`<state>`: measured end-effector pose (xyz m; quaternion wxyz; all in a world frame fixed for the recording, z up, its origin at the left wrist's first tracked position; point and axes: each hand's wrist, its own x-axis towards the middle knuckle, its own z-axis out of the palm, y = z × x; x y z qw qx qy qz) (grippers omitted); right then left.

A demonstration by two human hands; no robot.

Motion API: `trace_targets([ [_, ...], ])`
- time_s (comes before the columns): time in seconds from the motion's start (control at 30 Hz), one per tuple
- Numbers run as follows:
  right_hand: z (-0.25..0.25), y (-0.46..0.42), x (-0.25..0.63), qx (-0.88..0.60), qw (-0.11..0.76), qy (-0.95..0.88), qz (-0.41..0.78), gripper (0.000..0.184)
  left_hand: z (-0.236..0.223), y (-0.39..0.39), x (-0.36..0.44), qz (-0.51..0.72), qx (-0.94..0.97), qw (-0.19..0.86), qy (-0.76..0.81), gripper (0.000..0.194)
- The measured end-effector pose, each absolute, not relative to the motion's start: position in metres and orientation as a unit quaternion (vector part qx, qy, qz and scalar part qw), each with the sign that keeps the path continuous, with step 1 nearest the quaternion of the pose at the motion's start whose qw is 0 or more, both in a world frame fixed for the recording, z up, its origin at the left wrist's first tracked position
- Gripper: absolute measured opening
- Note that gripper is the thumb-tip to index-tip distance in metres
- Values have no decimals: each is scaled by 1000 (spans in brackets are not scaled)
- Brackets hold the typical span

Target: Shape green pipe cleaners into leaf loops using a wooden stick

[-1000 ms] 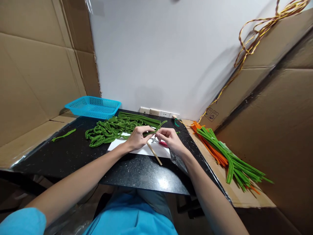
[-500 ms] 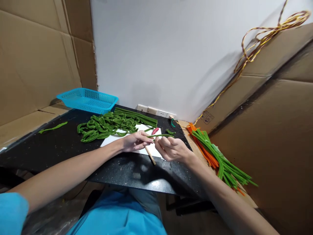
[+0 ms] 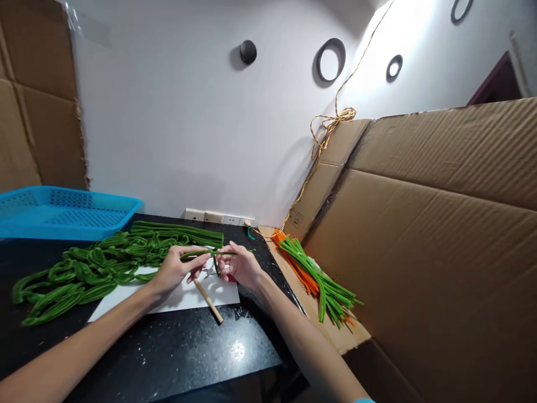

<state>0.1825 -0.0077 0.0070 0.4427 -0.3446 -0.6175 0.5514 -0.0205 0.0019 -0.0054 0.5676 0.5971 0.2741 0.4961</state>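
Note:
My left hand (image 3: 174, 267) pinches a dark green pipe cleaner (image 3: 197, 253), folded into a narrow loop, above the white paper (image 3: 163, 305). My right hand (image 3: 243, 267) has its fingers loosely curled around the strands at the other end. One strand hangs down between the hands, and a tip sticks out past the right hand. A wooden stick (image 3: 208, 302) lies below them, partly over the paper's front edge. Red-handled pliers (image 3: 231, 277) lie mostly hidden behind my right hand. To the left is a pile of looped green pipe cleaners (image 3: 84, 274).
Straight dark green pipe cleaners (image 3: 176, 230) lie along the back. A blue basket (image 3: 84, 232) stands back left. Bright green (image 3: 331, 291) and orange stems (image 3: 300, 274) rest on cardboard at right. Cardboard walls (image 3: 419, 235) and a wall with sockets (image 3: 213, 217) border the black table (image 3: 184, 358).
My view has swung right and up, showing more wall. The pipe cleaner strands between my hands have been rearranged, one now hanging down. My right hand's fist has loosened.

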Motion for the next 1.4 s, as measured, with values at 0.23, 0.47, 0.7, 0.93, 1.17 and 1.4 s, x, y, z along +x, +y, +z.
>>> trace_targets([
  [0.23,-9,0,158,-356,510,-574,533,62,-1,-5,-12,546,602,486,320,30],
  [0.47,-18,-11,155,-397,540,-618,412,58,-2,-5,-8,517,620,491,328,27],
  [0.7,-1,-25,168,-401,514,-687,322,40,-4,-3,-15,444,567,620,312,33],
  [0.93,-9,-20,167,-387,499,-674,384,51,-9,0,-16,441,523,667,297,36],
  [1.17,-21,-12,161,-378,539,-606,446,56,-14,3,-13,422,571,644,284,44],
  [1.4,-15,-15,165,-378,558,-587,450,57,-17,4,-10,405,600,636,267,50],
])
